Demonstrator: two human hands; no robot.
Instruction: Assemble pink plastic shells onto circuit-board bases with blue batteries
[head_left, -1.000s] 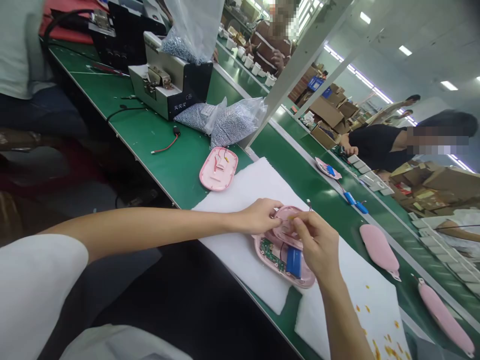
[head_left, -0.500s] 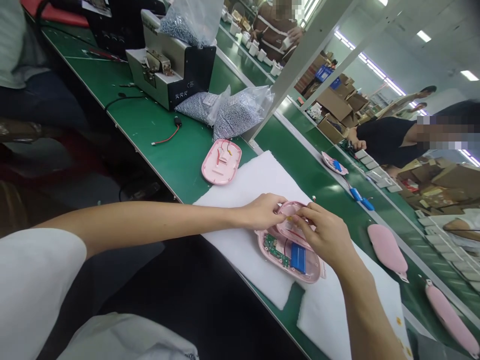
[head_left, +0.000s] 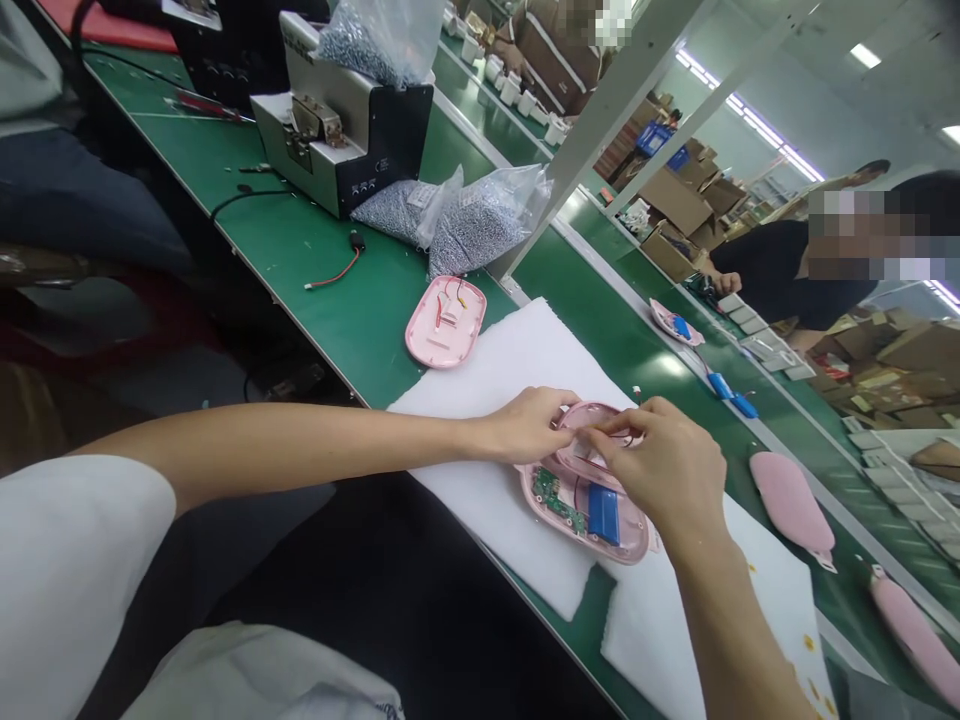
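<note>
My left hand (head_left: 525,425) and my right hand (head_left: 660,470) both grip the raised pink plastic housing half (head_left: 592,432) at its rim, and my right fingertips reach inside it. Below them lies a second pink housing half (head_left: 585,520), joined to the first by thin wires. It holds a green circuit board (head_left: 551,497) and a blue battery pack (head_left: 604,515). My right hand hides part of the raised half. Both housing parts rest on a white foam sheet (head_left: 495,420).
Another pink shell with wires (head_left: 445,322) lies on the green workbench (head_left: 322,265), near a red-and-black lead (head_left: 337,272), bags of grey pellets (head_left: 450,225) and a metal machine (head_left: 337,130). A co-worker's hand (head_left: 725,283) works beyond, by pink parts and blue batteries.
The view has drifted slightly right, so the bench appears shifted left. My right hand has moved up over the raised pink half, and its fingers now lie flatter across it.
</note>
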